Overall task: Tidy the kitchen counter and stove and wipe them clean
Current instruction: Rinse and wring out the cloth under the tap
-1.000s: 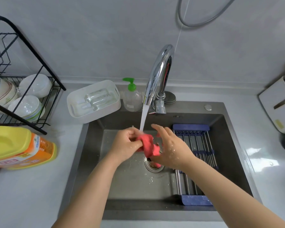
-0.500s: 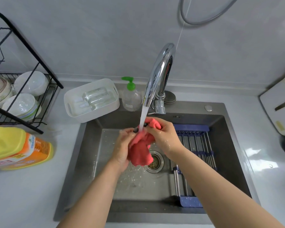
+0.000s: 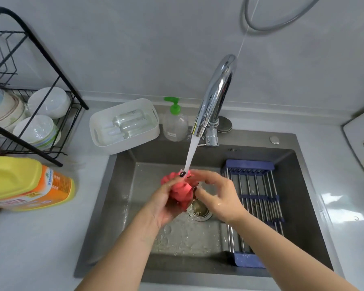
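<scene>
A wet red cloth [image 3: 181, 192] is bunched up over the grey sink [image 3: 122, 185], right under the running water from the chrome tap [image 3: 215, 95]. My left hand [image 3: 166, 204] grips the cloth from below and the left. My right hand [image 3: 219, 196] is at the cloth's right side, fingers spread and curled, its fingertips touching the cloth's top edge. The drain [image 3: 200, 208] shows just below the cloth.
A blue drying rack [image 3: 259, 198] spans the sink's right part. A white tub [image 3: 124, 127] and a green-pump soap bottle [image 3: 174, 122] stand behind the sink. A yellow-orange detergent bottle [image 3: 27, 183] and a black dish rack with bowls [image 3: 29, 114] sit on the left counter; a white board [image 3: 361, 143] on the right.
The cloth went from hanging loosely to being bunched into a tight wad in my left hand. My right hand loosened its hold and opened its fingers beside it.
</scene>
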`<state>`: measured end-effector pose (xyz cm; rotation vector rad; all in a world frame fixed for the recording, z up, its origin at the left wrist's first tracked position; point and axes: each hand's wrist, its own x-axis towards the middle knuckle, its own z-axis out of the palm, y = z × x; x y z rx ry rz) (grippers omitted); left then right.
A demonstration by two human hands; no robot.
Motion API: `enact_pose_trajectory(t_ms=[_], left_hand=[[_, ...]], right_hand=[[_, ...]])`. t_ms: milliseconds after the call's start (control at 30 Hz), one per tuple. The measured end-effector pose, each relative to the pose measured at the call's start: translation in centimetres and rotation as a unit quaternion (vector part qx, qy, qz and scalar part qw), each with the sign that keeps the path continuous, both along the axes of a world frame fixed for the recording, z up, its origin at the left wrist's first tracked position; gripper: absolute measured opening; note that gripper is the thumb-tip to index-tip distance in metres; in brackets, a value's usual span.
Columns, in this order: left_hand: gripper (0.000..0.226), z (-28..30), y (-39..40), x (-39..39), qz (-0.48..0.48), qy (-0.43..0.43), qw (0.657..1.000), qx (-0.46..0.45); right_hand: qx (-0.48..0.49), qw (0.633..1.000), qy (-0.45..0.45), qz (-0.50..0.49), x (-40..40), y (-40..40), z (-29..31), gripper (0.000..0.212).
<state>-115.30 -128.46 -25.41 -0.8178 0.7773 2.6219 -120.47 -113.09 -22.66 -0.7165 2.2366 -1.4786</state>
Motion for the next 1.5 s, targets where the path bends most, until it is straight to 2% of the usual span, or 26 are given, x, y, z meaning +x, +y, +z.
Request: enact_pose_trajectory(t_ms=[33,67,133,200,267,333,433,533,667,767,833,900,1033,1200,1333,1367,1400,1433,1467,1500], left_hand=[[0.01,-0.1,-0.3,0.1,-0.005,0.015,1.0,0.02],[0.014,-0.1,-0.6,0.3,-0.021,0.041,0.999,0.028],[0.031,0.7,-0.9,0.4,-0.102,0.088,0.991,0.023],[0.05,1.1,-1.0,0.2,-0.187,0.105,0.977,-0.001],[0.059,1.4,-1.0,0.2,-0.218,0.098,0.971,-0.005],[0.06,1.9,-0.8,0.3,-0.221,0.094,0.971,0.002],[0.053,2.4,-0.1,0.5,-0.229,0.075,0.97,0.025],[0.047,2.4,-0.3,0.7,-0.229,0.034,0.97,0.067],[0.035,3.1,0.2,0.5,-0.219,-0.048,0.972,0.068],[0.008,2.7,0.8,-0.2,-0.217,-0.073,0.971,-0.064],[0.013,2.4,1.2,-0.6,-0.235,-0.084,0.951,-0.182],[0.018,2.1,1.7,-0.9,-0.206,-0.091,0.927,-0.298],[0.023,1.9,2.5,-1.2,-0.128,-0.051,0.897,-0.419],[0.012,1.3,2.3,-1.4,-0.16,-0.03,0.814,-0.557],[0.015,1.1,2.3,-1.2,-0.172,0.015,0.749,-0.64],[0.016,1.4,2.2,-1.2,-0.162,0.028,0.748,-0.643],[0.023,1.6,2.1,-1.3,-0.145,0.033,0.763,-0.629],[0.037,1.6,2.0,-1.4,-0.125,0.024,0.79,-0.6],[0.048,1.4,1.8,-1.5,-0.102,-0.001,0.832,-0.545],[0.046,0.9,1.5,-1.6,-0.056,-0.03,0.881,-0.47]], right_hand=[[-0.016,0.996,-0.064,-0.062,-0.6,-0.3,-0.1,0.044],[-0.011,0.989,-0.122,-0.086,-1.3,-0.8,-0.1,0.042],[0.019,0.973,-0.23,-0.03,-2.7,-2.1,0.1,0.035],[0.023,0.94,-0.335,0.061,-3.4,-3.2,0.3,0.029],[0.025,0.918,-0.384,0.099,-3.7,-3.8,0.4,0.041],[0.022,0.918,-0.379,0.115,-4.1,-3.9,0.5,0.046],[-0.038,0.936,-0.321,0.14,-4.0,-4.0,0.9,0.032],[-0.068,0.931,-0.317,0.167,-3.6,-4.2,1.1,0.041],[-0.071,0.937,-0.321,0.119,-3.3,-4.4,0.8,0.035],[-0.048,0.954,-0.292,0.036,-2.9,-5.3,0.9,0.021],[-0.011,0.965,-0.262,-0.003,-2.8,-6.1,1.3,0.01],[0.022,0.974,-0.224,-0.03,-2.9,-6.8,1.5,0.017],[0.066,0.974,-0.2,-0.088,-3.1,-8.2,1.4,0.017],[0.131,0.953,-0.185,-0.202,-2.8,-9.0,0.8,0.026],[0.108,0.95,-0.204,-0.211,-2.7,-8.9,1.2,0.024],[0.09,0.951,-0.211,-0.207,-2.5,-9.1,1.4,0.02],[0.073,0.952,-0.211,-0.21,-2.4,-9.2,1.5,0.017],[0.045,0.952,-0.211,-0.216,-2.4,-9.2,1.8,0.012],[0.003,0.948,-0.223,-0.227,-2.5,-9.0,2.2,0.011],[-0.054,0.933,-0.255,-0.247,-2.7,-8.8,2.4,0.016]])
